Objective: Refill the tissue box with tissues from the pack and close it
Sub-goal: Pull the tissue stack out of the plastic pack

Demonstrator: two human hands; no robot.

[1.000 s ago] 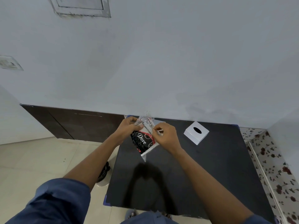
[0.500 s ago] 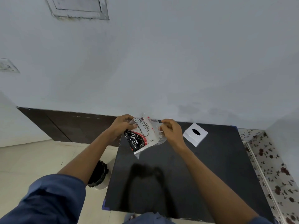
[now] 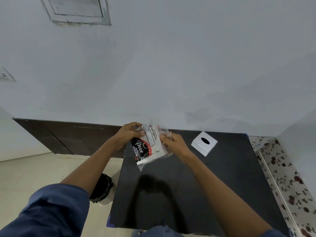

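I hold a clear plastic tissue pack [image 3: 148, 145] with a black and red printed label in the air above the far part of the black table [image 3: 213, 185]. My left hand [image 3: 130, 133] grips the pack's upper left edge. My right hand [image 3: 172, 142] pinches the plastic on its right side. White folded tissues show through the wrapper. A white square tissue box [image 3: 204, 143] with a dark oval slot on top stands on the table to the right of my hands, lid on.
The table's far edge meets a pale wall with a dark skirting band [image 3: 68, 135]. A black-lined bin [image 3: 102, 190] stands on the tiled floor left of the table. A floral-patterned surface [image 3: 287, 177] runs along the table's right side.
Both hands have turned the pack so its label faces me more flatly, and the right hand has shifted from the pack's top to its right edge. The box has not moved.
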